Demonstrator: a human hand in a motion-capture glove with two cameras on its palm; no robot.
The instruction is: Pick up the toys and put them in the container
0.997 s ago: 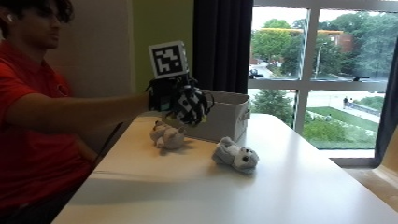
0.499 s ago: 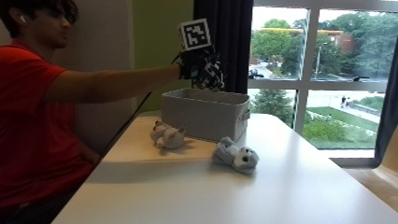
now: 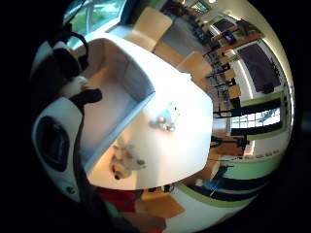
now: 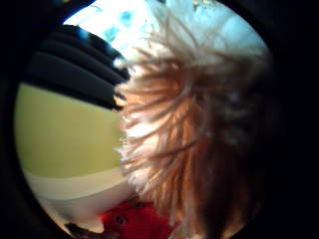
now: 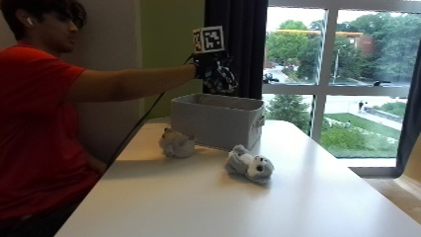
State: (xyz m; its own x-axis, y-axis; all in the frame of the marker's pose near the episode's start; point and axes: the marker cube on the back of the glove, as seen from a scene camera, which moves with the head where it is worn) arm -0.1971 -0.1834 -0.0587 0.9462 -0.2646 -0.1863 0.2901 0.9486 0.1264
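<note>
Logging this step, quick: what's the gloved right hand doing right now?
Right hand: above the container, fingers curled round a furry toy.

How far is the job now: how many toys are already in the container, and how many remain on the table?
No toy shows inside the container yet. In hand: the gloved right hand holds a furry toy above the open container, not released. Left: two plush toys on the table, one beside the container's front, one nearer the table's middle.

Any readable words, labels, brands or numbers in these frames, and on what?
None can be read.
The container, the two toys on the table and the red shirt show no lettering.
The distant building through the window shows no legible sign.
</note>
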